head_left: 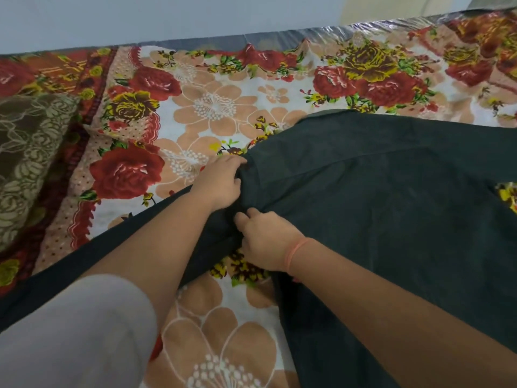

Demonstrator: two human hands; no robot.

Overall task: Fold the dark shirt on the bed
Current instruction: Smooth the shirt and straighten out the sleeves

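Note:
The dark shirt (391, 197) lies spread over the right half of the floral bed (212, 107), with a long dark strip of it trailing down to the lower left. My left hand (218, 182) grips the shirt's bunched left edge, fingers curled into the cloth. Just below it, my right hand (265, 239), with an orange band at the wrist, pinches the same bunched fabric. The two hands sit close together at the shirt's left side. Part of the cloth is hidden under my forearms.
A brown lace-patterned pillow (25, 163) lies at the left of the bed. The bed's far edge meets a pale wall (167, 18). A light grey sleeve (70, 337) fills the lower left corner. Bare floral sheet shows beyond the hands.

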